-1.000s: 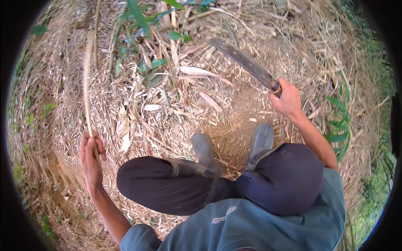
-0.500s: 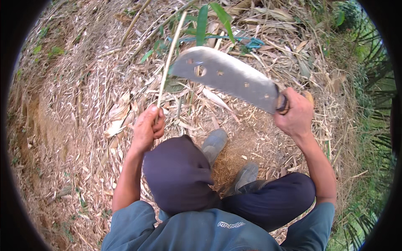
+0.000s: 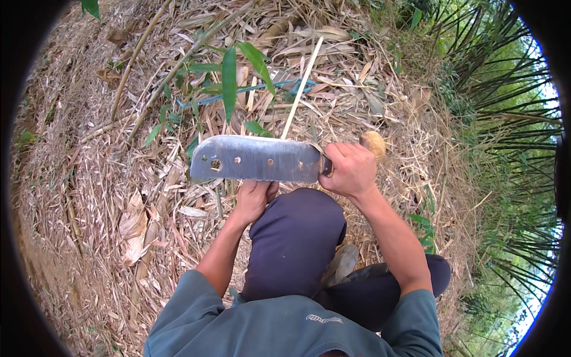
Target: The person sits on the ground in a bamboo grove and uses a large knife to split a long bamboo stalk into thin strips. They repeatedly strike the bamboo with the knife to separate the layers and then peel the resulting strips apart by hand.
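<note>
My right hand (image 3: 352, 171) is closed round the handle of a machete (image 3: 256, 159). Its broad grey blade, pierced by several holes, lies level and points left. The handle's rounded tan end (image 3: 373, 143) sticks out past my fist. Below the blade, my left hand (image 3: 253, 199) is closed beside my raised knee, its fingertips partly hidden behind the metal. A thin pale strip (image 3: 302, 86), which looks like split bamboo, rises from behind the blade and leans to the far right. The blade crosses over the strip's near part; whether they touch, I cannot tell.
My dark-trousered knee (image 3: 297, 238) stands just below the blade, with a grey boot (image 3: 342, 262) beside it. Green leaves (image 3: 229, 83) and a blue cord (image 3: 238, 92) lie beyond. Dry leaf litter (image 3: 119, 238) covers the ground; dense bamboo stems (image 3: 499, 119) grow at the right.
The machete has come left and nearer, levelling out across the strip. My left hand and the strip have shifted right in view, the strip now leaning more to the right. The whole view has shifted too.
</note>
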The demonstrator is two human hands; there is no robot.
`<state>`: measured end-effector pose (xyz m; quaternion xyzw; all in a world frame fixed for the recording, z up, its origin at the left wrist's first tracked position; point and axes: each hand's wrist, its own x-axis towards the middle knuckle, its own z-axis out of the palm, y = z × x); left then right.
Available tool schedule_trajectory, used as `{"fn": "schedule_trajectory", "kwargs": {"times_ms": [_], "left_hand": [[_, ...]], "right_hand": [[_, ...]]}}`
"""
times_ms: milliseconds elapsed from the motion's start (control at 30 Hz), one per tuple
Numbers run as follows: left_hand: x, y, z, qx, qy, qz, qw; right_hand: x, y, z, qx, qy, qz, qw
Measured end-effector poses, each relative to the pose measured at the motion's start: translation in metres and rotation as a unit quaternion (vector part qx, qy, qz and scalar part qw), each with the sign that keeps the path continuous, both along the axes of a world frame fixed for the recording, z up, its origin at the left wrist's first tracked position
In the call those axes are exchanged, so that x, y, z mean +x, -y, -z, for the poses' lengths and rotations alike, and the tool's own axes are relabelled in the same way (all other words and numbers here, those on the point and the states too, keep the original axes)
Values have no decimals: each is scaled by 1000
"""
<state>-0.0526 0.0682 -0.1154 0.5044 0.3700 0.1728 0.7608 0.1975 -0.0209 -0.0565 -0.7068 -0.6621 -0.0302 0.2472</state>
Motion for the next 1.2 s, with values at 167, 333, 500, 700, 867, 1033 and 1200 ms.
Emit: {"fn": "schedule_trajectory", "kwargs": {"times_ms": [167,333,500,700,867,1033,1200], "left_hand": [[-6,-14,37,429,-173,104,881],[-18,-21,69,509,-138,46,849],[-21,-32,41,367,-176,70,911],[-31,-23,20,278,-141,-37,950],[-41,-19,2,301,-148,-36,941],[-39,-11,-7,187,-136,-131,964],[-84,24,9,232,-167,-79,955]], "right_hand": [[-22,-33,26,0,-17,-56,998],[-36,-51,40,-29,2,-78,997],[-45,-68,37,-45,-4,-118,992],[-57,-79,34,-18,-14,-153,988],[-61,-80,33,12,-15,-163,987],[-63,-81,37,42,-11,-154,987],[-46,-74,48,-8,-19,-113,993]]}}
